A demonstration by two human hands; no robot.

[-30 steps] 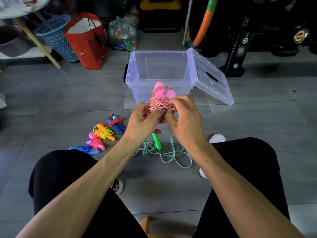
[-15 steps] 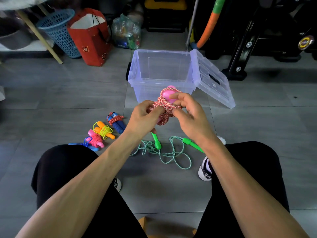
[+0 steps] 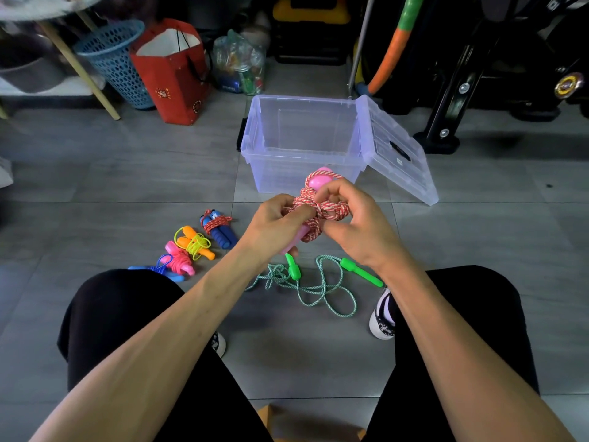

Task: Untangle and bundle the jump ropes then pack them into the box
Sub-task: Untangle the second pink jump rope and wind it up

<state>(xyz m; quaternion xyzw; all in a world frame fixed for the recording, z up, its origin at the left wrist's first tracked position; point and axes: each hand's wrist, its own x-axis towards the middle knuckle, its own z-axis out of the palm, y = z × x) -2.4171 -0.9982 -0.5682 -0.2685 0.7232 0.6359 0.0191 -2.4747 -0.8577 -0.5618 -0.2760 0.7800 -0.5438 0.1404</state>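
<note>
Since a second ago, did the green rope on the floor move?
No. The green rope lies in the same loops beside the white shoe; only the camera shifted.

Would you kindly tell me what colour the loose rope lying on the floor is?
The loose rope is green-and-white twisted cord with bright green handles, seen in the head view.

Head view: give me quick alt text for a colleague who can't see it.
Both hands, left hand and right hand, grip a red-and-white rope bundle wound around pink handles, held in front of an open clear plastic box on the floor. A green rope lies loose below the hands; four bundled ropes sit to the left.
</note>
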